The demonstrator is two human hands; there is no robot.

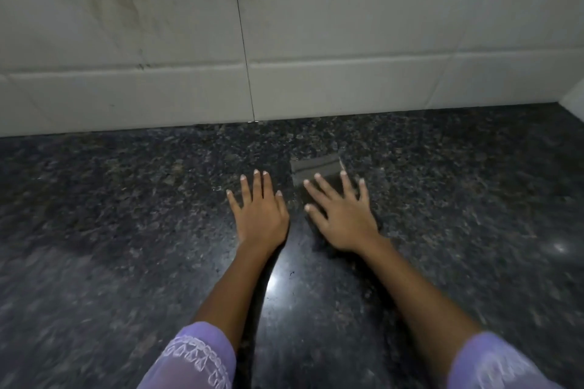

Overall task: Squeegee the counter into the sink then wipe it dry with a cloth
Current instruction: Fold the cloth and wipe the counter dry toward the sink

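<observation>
I was at the wiping step, as far as I could judge, because my right hand (343, 218) lay flat with the fingers spread on a dark folded cloth (316, 169), pressing it down on the granite counter (126, 199) and not gripping it. The cloth was partly under my palm, and its far edge showed beyond my fingertips, near the tiled wall (347, 41) but not touching it. My left hand (259, 211) was also released and flat, resting on the bare stone just beside the cloth and holding nothing. I could see neither the sink nor the squeegee in this view, so I could not tell where they were. The counter had bright reflections near me, and I could not say surely whether this was water or only the polish of the stone. For the next move I judged that I needed to keep firm pressure on the cloth and slide it in long strokes over the shiny part, with the left hand out of its way.
</observation>
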